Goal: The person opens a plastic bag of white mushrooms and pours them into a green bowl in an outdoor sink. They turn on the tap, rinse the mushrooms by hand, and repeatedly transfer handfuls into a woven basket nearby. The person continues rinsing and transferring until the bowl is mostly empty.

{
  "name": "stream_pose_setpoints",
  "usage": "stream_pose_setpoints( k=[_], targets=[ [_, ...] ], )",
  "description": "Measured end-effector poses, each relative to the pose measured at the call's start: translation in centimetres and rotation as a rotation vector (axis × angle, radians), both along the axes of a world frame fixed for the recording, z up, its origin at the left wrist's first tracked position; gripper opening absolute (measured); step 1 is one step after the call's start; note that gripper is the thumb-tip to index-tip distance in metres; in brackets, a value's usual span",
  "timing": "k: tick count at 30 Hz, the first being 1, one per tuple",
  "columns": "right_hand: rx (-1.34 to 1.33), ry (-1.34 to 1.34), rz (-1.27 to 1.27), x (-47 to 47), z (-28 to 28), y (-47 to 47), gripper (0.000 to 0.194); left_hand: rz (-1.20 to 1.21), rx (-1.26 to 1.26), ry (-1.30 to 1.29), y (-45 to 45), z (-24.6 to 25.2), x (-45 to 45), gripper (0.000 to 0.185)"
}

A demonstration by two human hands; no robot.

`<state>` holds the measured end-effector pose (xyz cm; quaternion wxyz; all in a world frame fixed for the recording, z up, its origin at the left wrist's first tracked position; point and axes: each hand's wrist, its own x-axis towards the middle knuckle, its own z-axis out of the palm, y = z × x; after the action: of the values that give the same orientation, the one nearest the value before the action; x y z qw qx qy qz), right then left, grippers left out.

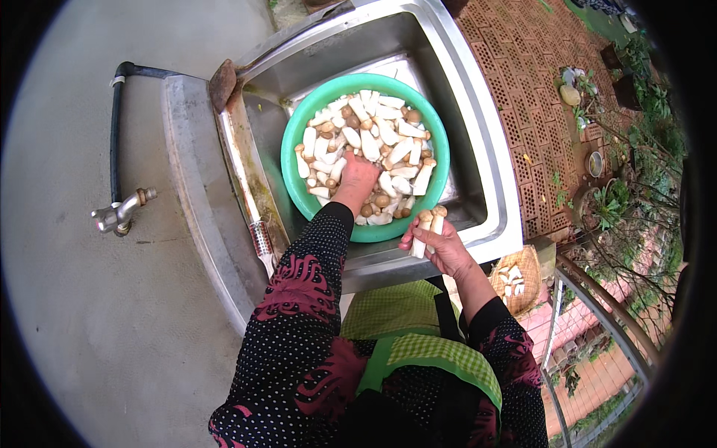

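Note:
A round green plastic basin (438,130) sits in a stainless steel sink, filled with many whitish mushrooms (369,145) with brown caps, in water. My left hand (360,175) reaches in among the mushrooms near the middle of the basin; its fingertips are hidden, so its grip cannot be told. Just outside the basin's near right rim, over the sink's front edge, my right hand (445,246) holds two mushrooms (430,227) side by side, caps pointing away from me.
The steel sink (496,185) surrounds the basin. A metal grater (261,238) lies on its left ledge, near a rusty blade (223,85). Farther left, a tap (126,210) juts from the wall. A woven basket (529,263) with white pieces stands low at right.

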<state>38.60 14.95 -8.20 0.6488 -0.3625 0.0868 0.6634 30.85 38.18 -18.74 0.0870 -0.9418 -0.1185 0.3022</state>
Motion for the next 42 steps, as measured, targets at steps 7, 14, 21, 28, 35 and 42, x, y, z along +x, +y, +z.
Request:
stream_pose_setpoints(
  k=[7,14,21,28,35,42],
  targets=[
    [-0.008,0.002,-0.001,0.1,0.1,0.1,0.014,0.462,-0.373,0.029,1.6,2.5,1.4,0.030],
    [-0.117,0.041,-0.072,0.3,0.0,1.5,0.015,1.226,-1.260,-0.421,6.5,4.8,-2.2,0.052],
    [-0.102,0.102,-0.130,0.5,-0.4,2.3,0.012,0.802,-0.659,-0.134,-0.2,3.0,1.5,0.066],
    [-0.116,0.082,-0.146,0.5,-0.6,2.8,0.010,0.627,-0.450,0.055,-0.2,3.0,4.1,0.036],
    [-0.113,0.059,-0.176,0.3,-0.5,2.8,0.012,0.988,-0.844,-0.348,4.1,6.4,1.4,0.056],
    [-0.108,0.077,-0.178,0.4,-0.4,2.9,0.011,0.926,-0.506,-0.341,-1.3,5.1,7.5,0.049]
  ],
)
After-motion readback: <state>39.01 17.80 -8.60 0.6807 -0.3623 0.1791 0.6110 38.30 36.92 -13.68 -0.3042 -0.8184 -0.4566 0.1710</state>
